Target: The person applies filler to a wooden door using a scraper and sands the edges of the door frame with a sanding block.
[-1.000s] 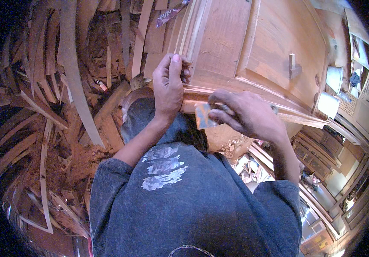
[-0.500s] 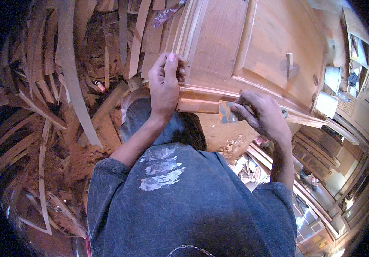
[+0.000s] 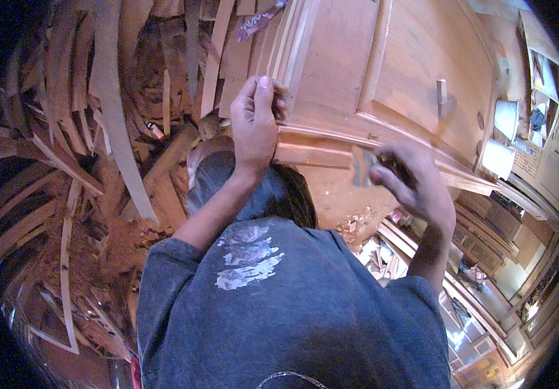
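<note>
A panelled wooden door (image 3: pixel 331 71) lies in front of me, with a moulded edge facing my body. My left hand (image 3: pixel 255 129) is closed at its near left corner, thumb pointing away and fingers curled. Whatever those fingers hold, if anything, is hidden. In my right hand (image 3: pixel 419 181) is a putty knife (image 3: pixel 361 167), its flat grey and orange-stained blade beside the near edge of the door. The hand and blade are slightly blurred, and most of the handle is covered by my fingers.
Stacked wood strips (image 3: pixel 114 97) and offcuts fill the left side. A small wooden block (image 3: pixel 443 94) stands on the door. A purple wrapper (image 3: pixel 256 24) lies at the far edge. Wood scraps (image 3: pixel 373 253) are heaped below right, near long boards (image 3: pixel 487 223).
My right hand has drawn the putty knife to the right along the door's near edge. My left hand stays at the corner. The whole view has shifted slightly.
</note>
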Demonstrator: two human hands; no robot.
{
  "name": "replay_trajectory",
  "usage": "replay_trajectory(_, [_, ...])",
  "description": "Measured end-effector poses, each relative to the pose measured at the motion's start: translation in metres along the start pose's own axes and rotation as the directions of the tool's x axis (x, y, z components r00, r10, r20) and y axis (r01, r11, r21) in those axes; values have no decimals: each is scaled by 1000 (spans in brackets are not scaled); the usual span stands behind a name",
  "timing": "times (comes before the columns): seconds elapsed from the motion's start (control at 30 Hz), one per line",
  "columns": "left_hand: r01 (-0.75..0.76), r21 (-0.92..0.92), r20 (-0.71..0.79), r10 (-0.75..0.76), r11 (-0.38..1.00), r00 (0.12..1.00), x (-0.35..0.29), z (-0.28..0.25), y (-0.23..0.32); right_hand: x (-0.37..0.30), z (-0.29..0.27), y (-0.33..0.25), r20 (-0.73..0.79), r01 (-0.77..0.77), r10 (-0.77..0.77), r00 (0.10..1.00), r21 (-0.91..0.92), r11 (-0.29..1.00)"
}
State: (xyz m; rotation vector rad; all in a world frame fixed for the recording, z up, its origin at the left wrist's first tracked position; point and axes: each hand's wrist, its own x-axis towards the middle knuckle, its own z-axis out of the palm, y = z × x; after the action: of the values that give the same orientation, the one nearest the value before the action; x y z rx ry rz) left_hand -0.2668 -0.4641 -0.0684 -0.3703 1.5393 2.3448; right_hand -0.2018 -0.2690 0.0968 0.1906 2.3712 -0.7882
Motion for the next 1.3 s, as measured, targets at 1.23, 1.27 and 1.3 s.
replay_trajectory(1.23, [-21,300,474,-130,954,871,-61,-68,32,11,66,-1,-347,-157,83,934,-190,969])
replay_trajectory(1.27, [-1,270,459,-127,963,880,-64,-64,34,19,65,-14,-339,-141,43,940,-271,952])
replay_trajectory(1.3, [34,224,446,-134,974,885,-63,-64,31,24,67,-19,-340,-88,-6,940,-259,962])
